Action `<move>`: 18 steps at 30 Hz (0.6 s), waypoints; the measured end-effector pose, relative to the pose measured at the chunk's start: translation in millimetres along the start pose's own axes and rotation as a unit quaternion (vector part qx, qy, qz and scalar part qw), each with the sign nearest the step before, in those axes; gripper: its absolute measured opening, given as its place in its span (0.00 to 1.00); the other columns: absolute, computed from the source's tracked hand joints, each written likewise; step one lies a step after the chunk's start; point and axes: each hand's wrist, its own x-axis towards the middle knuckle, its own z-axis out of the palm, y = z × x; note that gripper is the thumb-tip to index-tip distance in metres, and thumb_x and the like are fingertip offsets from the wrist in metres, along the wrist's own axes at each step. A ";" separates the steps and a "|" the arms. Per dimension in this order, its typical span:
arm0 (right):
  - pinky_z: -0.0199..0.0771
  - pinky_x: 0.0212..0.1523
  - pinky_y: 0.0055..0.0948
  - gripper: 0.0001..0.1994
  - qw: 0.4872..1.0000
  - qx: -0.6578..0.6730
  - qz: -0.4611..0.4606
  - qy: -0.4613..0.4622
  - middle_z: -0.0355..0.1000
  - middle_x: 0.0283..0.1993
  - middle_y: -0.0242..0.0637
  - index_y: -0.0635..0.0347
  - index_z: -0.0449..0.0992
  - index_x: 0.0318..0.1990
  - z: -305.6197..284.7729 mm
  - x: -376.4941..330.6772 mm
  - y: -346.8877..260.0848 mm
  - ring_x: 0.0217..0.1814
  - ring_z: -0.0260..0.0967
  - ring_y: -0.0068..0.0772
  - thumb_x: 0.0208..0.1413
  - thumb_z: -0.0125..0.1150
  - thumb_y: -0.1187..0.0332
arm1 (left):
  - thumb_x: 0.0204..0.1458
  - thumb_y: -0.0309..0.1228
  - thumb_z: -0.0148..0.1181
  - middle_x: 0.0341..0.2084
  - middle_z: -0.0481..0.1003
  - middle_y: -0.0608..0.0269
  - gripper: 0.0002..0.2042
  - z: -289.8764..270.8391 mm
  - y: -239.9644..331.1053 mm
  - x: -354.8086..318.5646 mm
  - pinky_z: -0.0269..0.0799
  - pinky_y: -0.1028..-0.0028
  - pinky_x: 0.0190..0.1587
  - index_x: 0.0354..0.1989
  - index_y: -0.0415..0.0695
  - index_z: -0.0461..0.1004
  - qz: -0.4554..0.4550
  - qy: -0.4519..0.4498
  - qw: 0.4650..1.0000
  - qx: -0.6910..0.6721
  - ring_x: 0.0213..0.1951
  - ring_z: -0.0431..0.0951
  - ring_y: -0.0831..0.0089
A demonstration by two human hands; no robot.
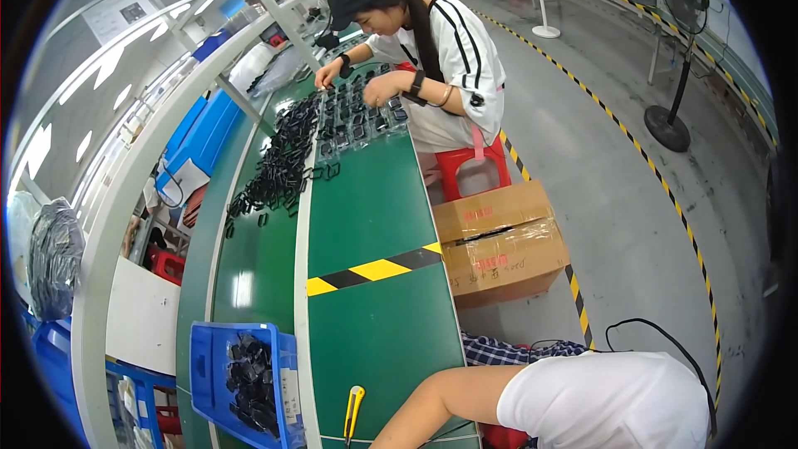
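Note:
Neither of my hands shows. A bare arm (467,389) in a short white sleeve, apparently my right, reaches in at the lower right. Its forearm runs out past the lower edge, so the hand is hidden. Just left of that forearm lies a yellow-and-black utility knife (354,412) on the green bench top (374,333). A blue plastic bin (287,366) beside it holds many black pieces, some looking wrapped in film. Farther up the bench are clear plastic trays (341,137) with black parts in their pockets, next to a loose heap of black frame-like parts (283,154).
A co-worker (470,41) in a black cap sits on a red stool (474,168), both hands over the trays. Cardboard boxes (503,270) stand against the bench's right side. Striped tape (378,269) crosses the bench. A black standing fan (667,127) is at far right; a white frame post (104,299) rises left.

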 end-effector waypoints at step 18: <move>0.73 0.49 0.45 0.15 0.995 -0.082 0.053 0.026 0.79 0.45 0.55 0.66 0.80 0.44 -15.4 -13.0 -29.3 0.44 0.75 0.48 0.66 0.49 0.66 | 0.50 0.50 0.74 0.60 0.71 0.43 0.42 7.9 -34.6 -4.3 0.69 0.56 0.60 0.69 0.41 0.64 -0.082 0.023 0.994 -0.070 0.60 0.72 0.48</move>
